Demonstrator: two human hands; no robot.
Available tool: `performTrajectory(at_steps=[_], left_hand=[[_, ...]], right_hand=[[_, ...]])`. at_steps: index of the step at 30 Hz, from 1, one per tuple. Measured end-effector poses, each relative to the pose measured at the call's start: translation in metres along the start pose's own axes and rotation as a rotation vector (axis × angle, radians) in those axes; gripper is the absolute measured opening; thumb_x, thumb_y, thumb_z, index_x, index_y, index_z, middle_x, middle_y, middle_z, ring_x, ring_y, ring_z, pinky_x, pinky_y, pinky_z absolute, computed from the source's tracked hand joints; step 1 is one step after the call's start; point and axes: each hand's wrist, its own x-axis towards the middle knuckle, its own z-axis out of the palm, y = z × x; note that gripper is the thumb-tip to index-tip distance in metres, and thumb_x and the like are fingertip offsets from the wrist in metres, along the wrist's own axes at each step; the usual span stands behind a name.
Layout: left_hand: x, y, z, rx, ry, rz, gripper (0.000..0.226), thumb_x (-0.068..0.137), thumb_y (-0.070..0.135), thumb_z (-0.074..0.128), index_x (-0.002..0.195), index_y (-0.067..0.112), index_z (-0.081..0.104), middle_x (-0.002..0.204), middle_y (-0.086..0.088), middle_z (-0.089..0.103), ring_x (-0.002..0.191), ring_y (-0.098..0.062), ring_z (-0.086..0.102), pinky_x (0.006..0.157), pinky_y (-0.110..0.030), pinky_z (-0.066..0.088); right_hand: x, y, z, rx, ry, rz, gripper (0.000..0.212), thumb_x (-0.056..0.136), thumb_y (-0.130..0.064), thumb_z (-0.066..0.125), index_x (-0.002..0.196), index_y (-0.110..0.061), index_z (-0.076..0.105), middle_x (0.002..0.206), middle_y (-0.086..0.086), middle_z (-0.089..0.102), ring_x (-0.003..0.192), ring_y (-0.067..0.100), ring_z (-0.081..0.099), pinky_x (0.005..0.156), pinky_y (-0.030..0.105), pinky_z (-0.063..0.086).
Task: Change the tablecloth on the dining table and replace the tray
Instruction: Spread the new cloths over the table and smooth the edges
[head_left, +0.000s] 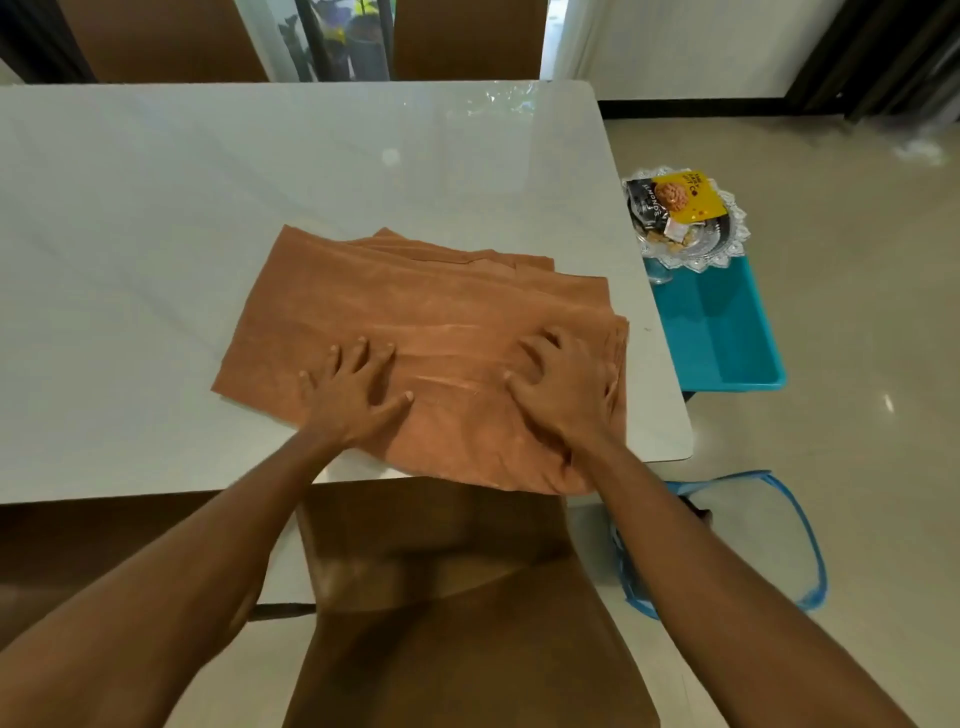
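Gloss runs across the pale, round-cornered desk (208, 182), which mirrors the window beyond it, and shiny beige tiles cover the floor (857, 312). Two brown chair backs (166, 41) stand at the far side, and a brown padded chair (441, 597) sits at the near edge. The tablecloth (415, 301), a soft rust-brown fabric folded into a rough rectangle of stacked layers, lies by the near right corner of the desk. The left grip (348, 395) is released, its fingers spread flat on the cloth. The right grip (561, 389) rests near the cloth's right edge with bent fingers; I cannot tell whether it pinches the fabric or only presses. Right of the desk, off its top, a silvery scalloped tray (727, 244) carrying a yellow snack packet (680, 195) sits on the end of a teal plastic tub (727, 332). A blue-rimmed mesh basket (810, 545) stands on the floor nearby.
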Motion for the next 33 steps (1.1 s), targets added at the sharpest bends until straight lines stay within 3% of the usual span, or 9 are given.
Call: performTrajectory(at_steps=[3,6,12,18,21,23,27,30,33], left_hand=[[0.009,0.001,0.011,0.108,-0.074,-0.042,0.084,0.081,0.088,0.026,0.152,0.054,-0.005,0.166,0.004,-0.013,0.152,-0.033,-0.013,0.111,-0.071,-0.007],[0.013,0.006,0.016,0.143,0.004,-0.038,0.084,0.080,0.090,0.019,0.150,0.056,-0.012,0.166,0.004,-0.015,0.151,-0.033,-0.015,0.109,-0.071,-0.010],[0.112,-0.017,-0.019,0.243,-0.069,0.107,0.078,0.085,0.080,0.027,0.150,0.055,-0.010,0.165,0.010,-0.014,0.152,-0.027,-0.013,0.111,-0.072,-0.006],[0.212,0.023,-0.063,0.155,0.072,0.086,0.064,0.099,0.043,0.040,0.157,0.029,0.017,0.166,-0.014,0.002,0.152,-0.037,-0.002,0.116,-0.064,0.001],[0.200,0.057,-0.060,-0.277,0.180,0.119,0.051,0.088,0.035,0.039,0.126,0.008,0.061,0.135,-0.025,0.053,0.130,-0.042,0.045,0.110,-0.046,0.033],[0.167,0.074,-0.047,-0.399,0.257,0.224,0.042,0.088,0.031,0.044,0.111,0.008,0.069,0.117,-0.018,0.065,0.113,-0.035,0.057,0.103,-0.044,0.041],[0.101,0.093,-0.017,-0.380,0.272,0.368,0.044,0.088,0.041,0.054,0.122,0.016,0.066,0.131,-0.010,0.060,0.123,-0.027,0.053,0.108,-0.045,0.038],[0.077,0.098,0.005,-0.118,0.107,0.358,0.072,0.081,0.066,0.053,0.146,0.035,0.041,0.160,-0.004,0.030,0.148,-0.024,0.024,0.119,-0.051,0.020],[0.074,0.102,0.006,-0.098,0.071,0.328,0.089,0.075,0.078,0.053,0.151,0.041,0.026,0.164,0.000,0.017,0.152,-0.021,0.011,0.121,-0.054,0.008]], right_hand=[[0.031,0.007,0.011,-0.204,-0.140,-0.084,0.068,0.084,-0.071,0.055,0.144,-0.040,0.046,0.165,0.002,0.026,0.152,0.029,0.019,0.121,0.062,0.014],[0.040,0.024,0.016,-0.289,-0.152,-0.123,0.071,0.085,-0.081,0.045,0.147,-0.047,0.036,0.169,-0.003,0.013,0.156,0.029,0.006,0.122,0.065,0.003],[0.039,-0.002,0.057,-0.171,0.037,0.129,0.068,0.092,-0.075,0.038,0.151,-0.043,0.031,0.171,0.001,0.002,0.157,0.029,-0.006,0.120,0.065,-0.009],[0.067,-0.089,0.085,0.130,-0.026,0.467,0.081,0.091,-0.059,0.057,0.159,-0.039,0.018,0.168,0.007,-0.021,0.152,0.032,-0.027,0.118,0.062,-0.017],[0.062,-0.120,0.079,0.342,-0.064,0.503,0.078,0.089,-0.057,0.061,0.156,-0.041,0.024,0.170,0.003,-0.012,0.155,0.028,-0.015,0.124,0.056,-0.004],[0.056,-0.111,0.065,0.325,0.068,0.454,0.072,0.089,-0.061,0.061,0.151,-0.038,0.034,0.170,0.002,0.009,0.154,0.027,0.006,0.123,0.053,0.011],[0.075,-0.042,0.029,0.146,0.335,0.434,0.065,0.085,-0.056,0.066,0.142,-0.031,0.049,0.156,0.003,0.040,0.143,0.029,0.033,0.116,0.050,0.029],[0.091,0.000,0.010,0.036,0.116,0.571,0.080,0.083,-0.069,0.061,0.148,-0.027,0.040,0.150,0.005,0.045,0.139,0.031,0.039,0.112,0.053,0.031],[0.097,0.007,0.000,0.164,0.019,0.565,0.072,0.081,-0.066,0.065,0.139,-0.027,0.050,0.135,0.001,0.060,0.125,0.028,0.055,0.099,0.043,0.038]])
